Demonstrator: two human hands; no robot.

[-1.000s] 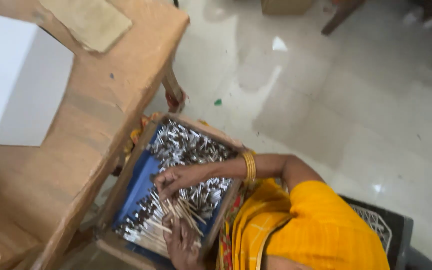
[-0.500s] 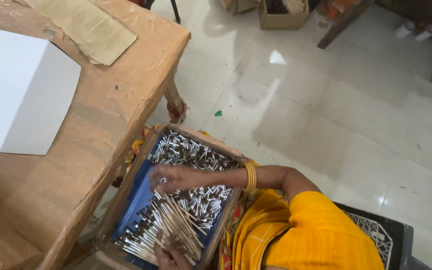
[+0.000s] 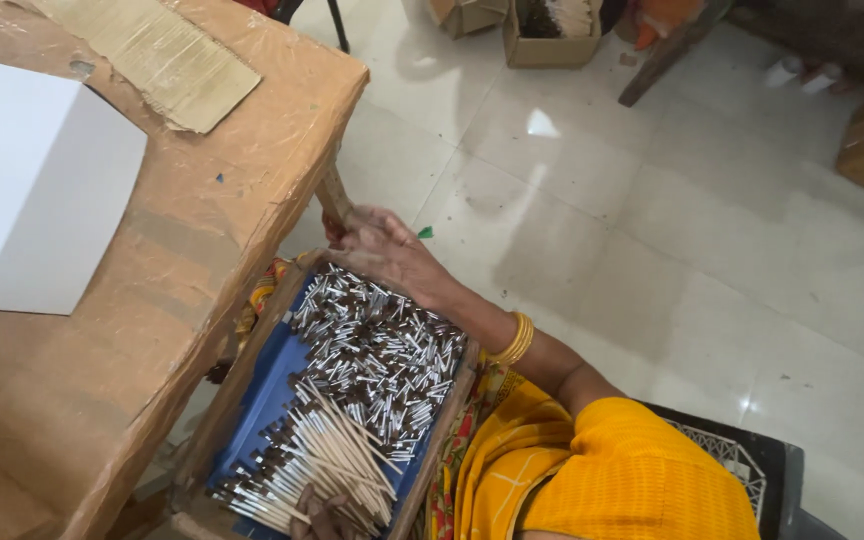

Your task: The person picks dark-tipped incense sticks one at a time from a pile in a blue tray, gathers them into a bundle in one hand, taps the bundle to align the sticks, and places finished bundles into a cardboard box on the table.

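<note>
A person in a yellow garment (image 3: 632, 470) sits beside a wooden table (image 3: 202, 250), with a shallow wooden tray (image 3: 252, 370) resting in front of them against the table's near edge. The tray has a blue lining (image 3: 272, 390) and is heaped with short silver-wrapped sticks (image 3: 382, 350), which fill its far and middle part right up to the far rim. Toward the near end of the tray lies a bundle of thin bare wooden sticks (image 3: 342, 460), slanting across the silver ones. The right hand (image 3: 377, 250), with gold bangles (image 3: 517, 338) on its wrist, reaches over the far corner of the tray, close to the table leg (image 3: 334, 195); its fingers are loosely spread and apart, hovering at the tray's far rim and holding nothing that shows. The left hand (image 3: 317, 510) is at the near edge of the tray, mostly cut off by the bottom of the view; its fingers lie under the ends of the bare wooden sticks and seem to clasp them, though how firmly cannot be told. On the table top, a white sheet of card (image 3: 32, 180) lies toward the left edge and a torn piece of brown cardboard (image 3: 152, 55) lies near the far edge. The floor is pale tile (image 3: 652, 250), with open cardboard boxes (image 3: 547, 30) standing at the far side. A dark woven chair (image 3: 752, 460) shows behind the person's shoulder.
</note>
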